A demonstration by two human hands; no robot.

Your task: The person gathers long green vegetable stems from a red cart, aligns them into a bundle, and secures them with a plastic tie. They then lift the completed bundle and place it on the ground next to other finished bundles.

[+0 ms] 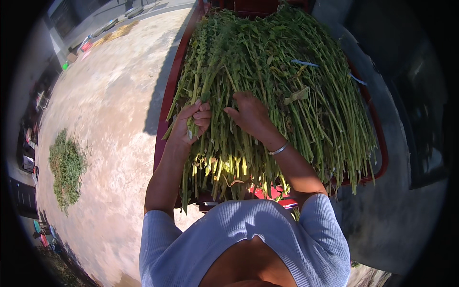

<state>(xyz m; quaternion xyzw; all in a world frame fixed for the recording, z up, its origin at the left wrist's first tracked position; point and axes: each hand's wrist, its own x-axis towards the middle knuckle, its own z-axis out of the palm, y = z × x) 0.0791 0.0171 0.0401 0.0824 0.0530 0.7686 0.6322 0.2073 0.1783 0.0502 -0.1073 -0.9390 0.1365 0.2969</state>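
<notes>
My left hand (193,120) is closed around a small bunch of green plant stalks (206,88), whose pale cut ends stick out below the fist. Just to its right, my right hand (251,115) hovers at the heap of stalks (315,115), thumb apart from the bent fingers and nothing visible in its grip. A silvery bangle circles that wrist. The heap lies with leafy tops away from me and bare stems toward me, some hanging over the near edge. Part of the right hand's fingertips is hidden against the greenery.
A red cart bed (167,107) carries the heap, its rail (382,153) curving round the right side. A smaller pile of green plants (67,170) lies on the sunlit concrete floor (110,119) at left. Blue strips (305,63) rest on the stalks. A dark wall stands at right.
</notes>
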